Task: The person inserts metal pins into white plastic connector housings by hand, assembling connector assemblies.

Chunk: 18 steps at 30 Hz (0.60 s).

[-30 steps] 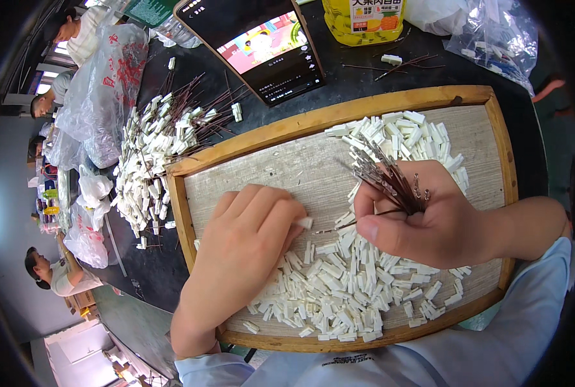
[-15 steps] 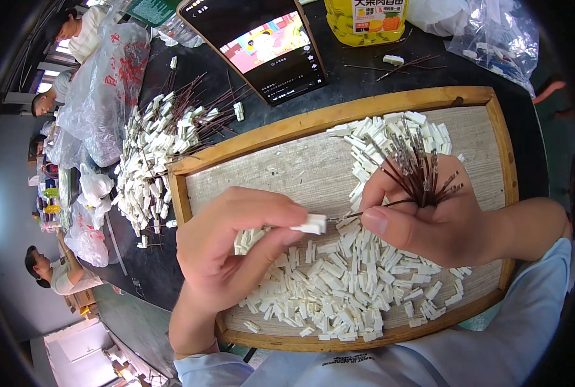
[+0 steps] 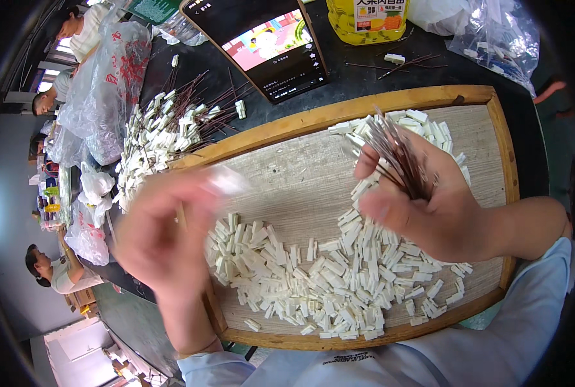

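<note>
My right hand (image 3: 439,206) is closed around a bundle of thin dark brown wires (image 3: 405,164) with metal tips fanning upward, over the right half of a wood-framed tray (image 3: 287,128). Smeared by motion, my left hand (image 3: 165,232) hovers at the tray's left edge. A blurred white plastic connector (image 3: 229,181) shows at its fingertips. Below and between the hands, many small white connectors (image 3: 339,290) lie loose in the tray. Beyond the left hand sits a heap of white connectors with brown wires attached (image 3: 161,132), on the black table.
A phone (image 3: 268,55) playing a video stands behind the tray. To its right are a yellow bottle (image 3: 368,22), a few loose wires (image 3: 416,63) and clear plastic bags (image 3: 497,48). A large plastic bag (image 3: 100,97) lies at left, with other people beyond it.
My left hand has swung left, away from the right hand, with the white connector. The single wire between the hands no longer shows. My right hand has shifted slightly and the wire bundle leans left.
</note>
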Each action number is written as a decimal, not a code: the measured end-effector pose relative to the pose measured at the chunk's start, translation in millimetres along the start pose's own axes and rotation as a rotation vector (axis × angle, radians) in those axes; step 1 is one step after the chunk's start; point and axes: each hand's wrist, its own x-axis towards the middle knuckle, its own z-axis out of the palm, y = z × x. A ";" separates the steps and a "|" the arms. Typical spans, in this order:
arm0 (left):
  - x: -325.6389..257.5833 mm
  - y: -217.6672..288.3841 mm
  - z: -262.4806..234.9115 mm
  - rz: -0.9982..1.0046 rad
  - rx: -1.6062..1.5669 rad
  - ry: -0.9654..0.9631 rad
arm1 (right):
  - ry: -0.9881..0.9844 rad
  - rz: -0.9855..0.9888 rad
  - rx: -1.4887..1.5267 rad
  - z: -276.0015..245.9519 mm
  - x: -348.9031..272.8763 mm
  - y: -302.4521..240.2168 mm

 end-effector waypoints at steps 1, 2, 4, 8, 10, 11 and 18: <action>3.0 -7.9 -13.0 -0.165 0.044 0.185 | 0.030 0.013 -0.039 -0.6 1.5 0.6; 11.6 -20.8 -33.4 -0.047 0.252 0.215 | 0.043 0.020 -0.075 2.7 2.5 -1.4; 26.5 -23.4 -37.3 0.166 0.861 0.195 | 0.032 0.079 0.004 1.1 1.7 -5.2; 9.3 6.7 -3.6 0.059 0.351 -0.287 | 0.023 0.131 0.021 -5.4 2.0 -1.0; -3.3 29.6 17.1 0.098 0.280 -0.588 | 0.022 0.072 -0.034 -3.2 1.5 3.1; -9.1 33.3 28.1 0.161 0.280 -0.654 | 0.028 0.014 -0.092 -2.0 1.5 4.1; -15.5 16.3 55.6 0.386 0.321 -0.642 | -0.013 0.092 -0.050 0.2 0.3 -3.7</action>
